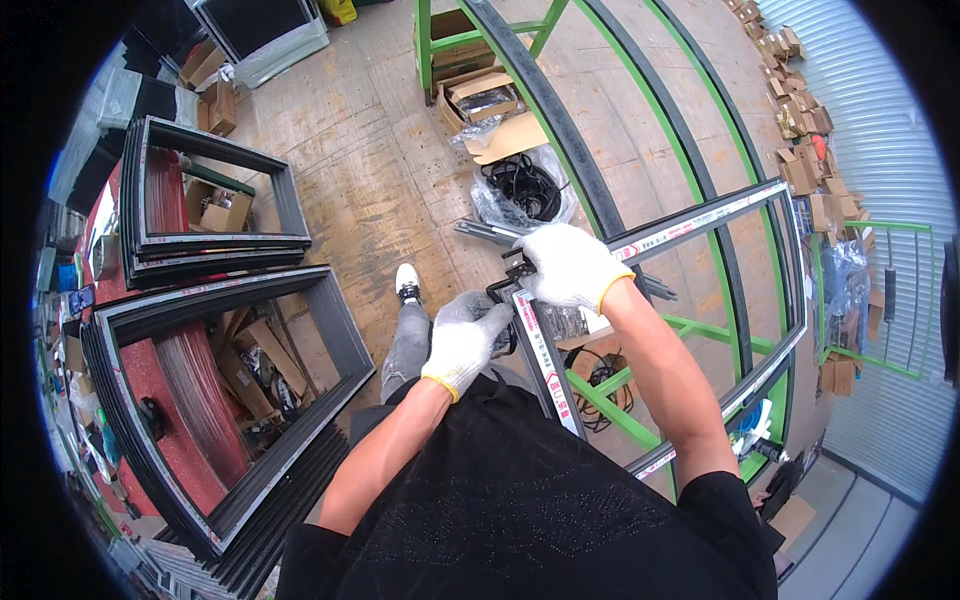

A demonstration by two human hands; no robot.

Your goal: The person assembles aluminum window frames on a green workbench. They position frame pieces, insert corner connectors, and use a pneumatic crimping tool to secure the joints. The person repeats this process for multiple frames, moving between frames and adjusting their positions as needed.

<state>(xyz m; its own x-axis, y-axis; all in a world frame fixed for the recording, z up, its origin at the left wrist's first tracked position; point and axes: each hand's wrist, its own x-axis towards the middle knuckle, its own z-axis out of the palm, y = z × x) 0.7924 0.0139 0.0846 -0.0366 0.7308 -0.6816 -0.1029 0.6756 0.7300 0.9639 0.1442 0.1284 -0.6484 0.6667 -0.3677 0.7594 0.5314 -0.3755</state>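
- Hands meet at the near-left corner of a dark metal window frame [690, 222], just left of the picture's centre; that corner is the spot both gloves work on.
- Right hand [565, 265], in a white glove with a yellow cuff, lies palm-down over the corner, fingers curled onto the top rail; what is under the palm is hidden.
- Left hand [463, 340], in a grey-white glove, sits just below and left of it, closed around a small dark tool or fitting [503, 292] pressed against the corner; I cannot tell exactly what it is.
- Frame's near side rail runs from the corner down and right toward the body, carrying a white strip with red marks; its top rail runs from the corner up and right toward the right edge. The left hand is nearer that side rail, the right hand nearer the top rail.
- Frame rests on a green steel rack [640, 410], whose bars show through the opening.
- Clear plastic bag [522, 190], above the hands, holds coiled black cord or gasket.
- Open cardboard boxes [480, 98], upper centre, hold dark bagged parts; more small boxes pile along the upper right.
- Stacked dark frames [215, 240] fill the left of the picture, leaning over cardboard scraps.
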